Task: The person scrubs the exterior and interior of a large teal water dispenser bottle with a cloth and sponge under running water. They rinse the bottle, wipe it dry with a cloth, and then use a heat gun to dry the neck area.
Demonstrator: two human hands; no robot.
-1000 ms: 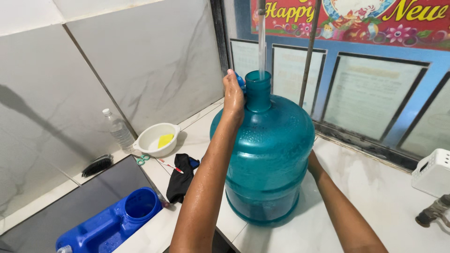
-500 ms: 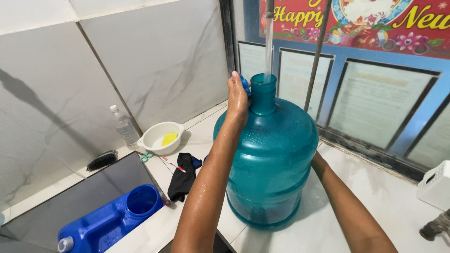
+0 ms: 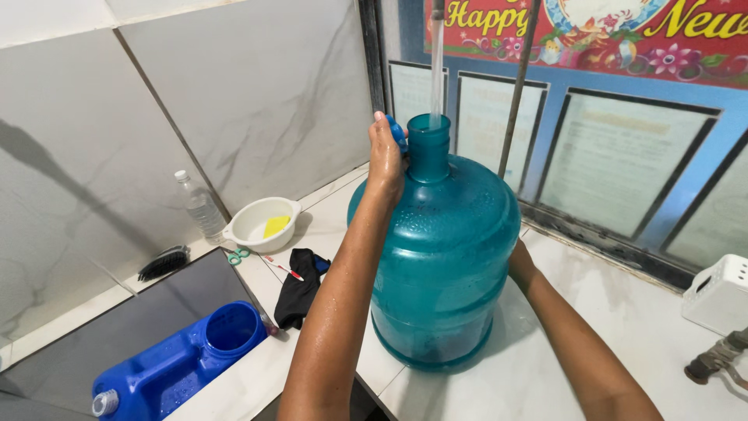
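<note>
A large teal water jug (image 3: 444, 257) stands upright on the white tiled counter (image 3: 662, 343). A clear tube (image 3: 436, 62) hangs down from above into its open mouth. My left hand (image 3: 386, 160) rests against the left side of the jug's neck, with a small blue cap (image 3: 398, 132) held in its fingers. My right arm reaches around the jug's right side. Only the wrist of my right hand (image 3: 520, 263) shows, and its fingers are hidden behind the jug.
A blue jerrycan (image 3: 179, 362) lies in the dark sink at lower left. Left of the jug are a black cloth (image 3: 300, 284), a white bowl (image 3: 261, 222), a clear bottle (image 3: 201, 206) and a brush (image 3: 164, 263). A white basket (image 3: 721, 292) sits at right.
Both hands and the jug keep their places. Only my view has shifted a little.
</note>
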